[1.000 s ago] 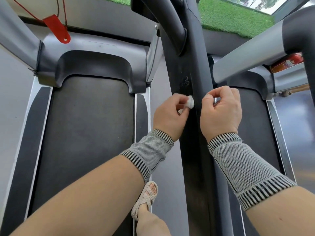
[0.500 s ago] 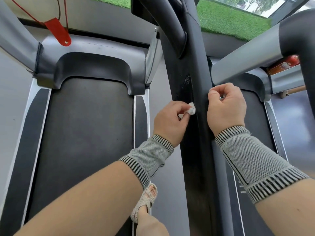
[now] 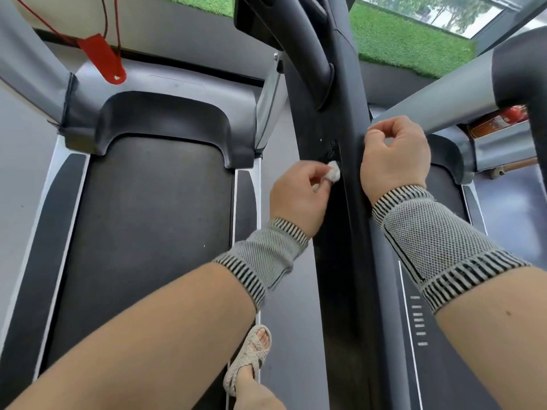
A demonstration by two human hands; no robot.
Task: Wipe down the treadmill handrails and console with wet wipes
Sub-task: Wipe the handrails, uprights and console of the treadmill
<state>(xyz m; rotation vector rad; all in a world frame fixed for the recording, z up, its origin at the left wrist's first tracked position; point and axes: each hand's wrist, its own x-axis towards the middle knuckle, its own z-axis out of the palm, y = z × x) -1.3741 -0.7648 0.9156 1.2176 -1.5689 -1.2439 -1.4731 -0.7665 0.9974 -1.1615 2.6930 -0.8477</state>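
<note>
A long black handrail (image 3: 346,226) runs from the top centre down through the middle of the view. My left hand (image 3: 299,196) pinches a small wadded white wet wipe (image 3: 334,171) and presses it against the rail's left face, just below a scuffed patch. My right hand (image 3: 395,155) is curled into a fist on the rail's right side, with a sliver of white showing between its fingers; what that is I cannot tell. Both wrists wear grey knitted sleeves.
A treadmill belt (image 3: 142,232) lies below on the left, with a red safety clip (image 3: 102,59) hanging over its front cover. A grey handrail (image 3: 438,105) of a neighbouring treadmill crosses at the right. My sandalled foot (image 3: 250,356) stands on the side rail.
My left hand has slid the wipe slightly down the rail's left face. My right hand has moved up and to the right along the rail's other side, staying curled.
</note>
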